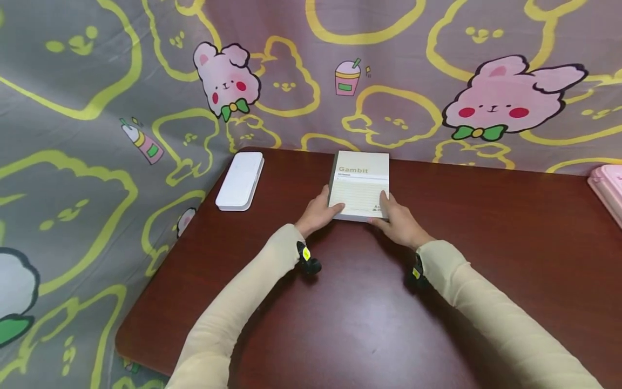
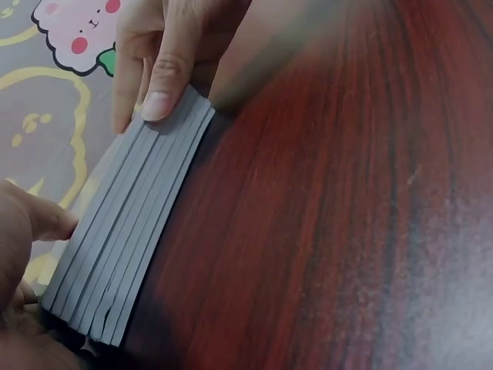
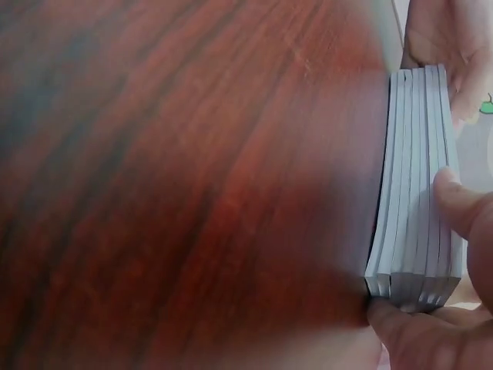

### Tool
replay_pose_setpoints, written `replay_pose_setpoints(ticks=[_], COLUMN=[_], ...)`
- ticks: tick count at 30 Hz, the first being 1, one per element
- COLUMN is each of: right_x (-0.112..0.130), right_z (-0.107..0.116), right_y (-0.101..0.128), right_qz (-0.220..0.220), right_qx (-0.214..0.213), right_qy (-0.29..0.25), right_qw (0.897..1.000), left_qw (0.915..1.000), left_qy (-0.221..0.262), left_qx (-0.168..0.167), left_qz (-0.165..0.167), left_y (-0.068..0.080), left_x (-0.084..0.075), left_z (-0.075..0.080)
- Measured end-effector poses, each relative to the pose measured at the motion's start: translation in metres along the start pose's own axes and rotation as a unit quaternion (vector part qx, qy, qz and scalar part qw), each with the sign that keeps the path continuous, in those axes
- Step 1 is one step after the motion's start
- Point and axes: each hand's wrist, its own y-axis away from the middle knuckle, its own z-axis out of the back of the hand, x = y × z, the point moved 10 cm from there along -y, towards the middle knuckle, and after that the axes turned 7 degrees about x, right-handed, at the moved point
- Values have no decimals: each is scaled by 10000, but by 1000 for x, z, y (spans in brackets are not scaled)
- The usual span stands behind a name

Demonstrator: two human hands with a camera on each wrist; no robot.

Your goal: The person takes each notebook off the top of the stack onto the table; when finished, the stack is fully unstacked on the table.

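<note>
A stack of several notebooks (image 1: 362,181), the top cover cream and printed "Gambit", is near the far edge of the table. My left hand (image 1: 318,212) grips its left side, with the thumb over the near left corner of the cover. On the opposite side, my right hand (image 1: 402,222) holds the near right corner, its thumb against the front edge. Both wrist views show the grey-white page edges (image 2: 131,223) of the layered notebooks, roughly aligned. Whether the stack rests fully on the table or is slightly raised, I cannot tell.
To the left on the dark red-brown table (image 1: 340,324) lies a white, rounded rectangular case (image 1: 240,181). A pink box (image 1: 609,186) is partly visible at the right edge. A cartoon-printed curtain (image 1: 291,70) hangs behind and left of the table.
</note>
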Motion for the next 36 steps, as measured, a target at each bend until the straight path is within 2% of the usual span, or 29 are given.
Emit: replay_pose_setpoints(ticks=[8, 10, 13, 17, 20, 25, 30, 33, 36], right_x=[-1, -1, -1, 0, -1, 1, 0, -2, -2], right_z=[0, 1, 2, 3, 2, 1, 0, 1, 2], right_y=[2, 2, 3, 3, 2, 1, 2, 2, 2], right_qz=[22, 45, 64, 90, 84, 88, 56, 22, -2], right_qx=[-83, -123, -152, -198, -217, -243, -298, -299, -293], right_qy=[103, 137, 160, 159, 131, 111, 45, 3, -78], right_qw=[9999, 9998, 9997, 9996, 9996, 9996, 9995, 9995, 9995], left_qw=[9999, 9999, 9987, 9900, 9853, 9875, 9901, 9891, 9860], left_qy=[-37, -16, -235, -856, -1010, -616, 55, 390, 528], left_qx=[-91, -150, -362, -898, -1167, -1347, -1374, -1404, -1574], left_qz=[143, 34, -283, -675, -727, -534, -292, -204, -170], left_y=[0, -1, -2, 1, 2, 2, 3, 4, 6], left_x=[-2, -5, -16, -34, -40, -36, -28, -26, -25], left_z=[0, 1, 6, 18, 22, 26, 28, 29, 34])
